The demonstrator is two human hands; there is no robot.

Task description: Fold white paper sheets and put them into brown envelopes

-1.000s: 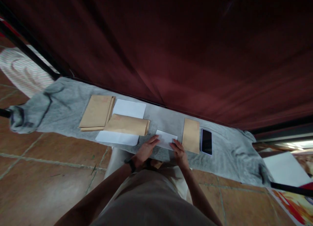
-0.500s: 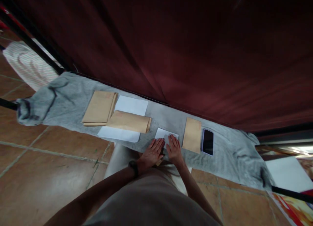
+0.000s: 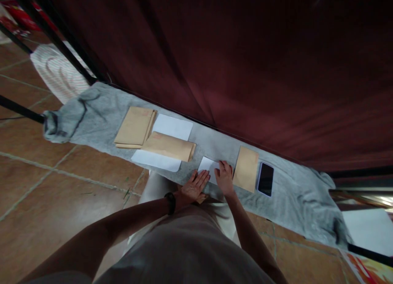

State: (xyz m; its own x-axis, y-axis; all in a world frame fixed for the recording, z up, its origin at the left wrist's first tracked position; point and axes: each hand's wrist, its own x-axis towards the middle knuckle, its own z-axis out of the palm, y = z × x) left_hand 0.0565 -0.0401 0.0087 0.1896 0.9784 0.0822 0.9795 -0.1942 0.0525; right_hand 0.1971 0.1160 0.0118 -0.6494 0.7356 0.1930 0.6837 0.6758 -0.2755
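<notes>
A small folded white paper lies on a grey cloth spread over a narrow surface. My right hand lies flat on the paper's right part, fingers spread. My left hand rests flat beside it at the paper's near-left edge; a dark band sits on that wrist. A single brown envelope lies just right of my right hand, and a dark phone lies beyond it.
To the left lie a stack of brown envelopes, one more brown envelope across white sheets. A dark red curtain hangs behind. Tiled floor is below left; a white sheet lies at far right.
My hands moved from the paper's two ends to lie close together on it, pressing it flat. The paper looks smaller now. The camera view shifted slightly.
</notes>
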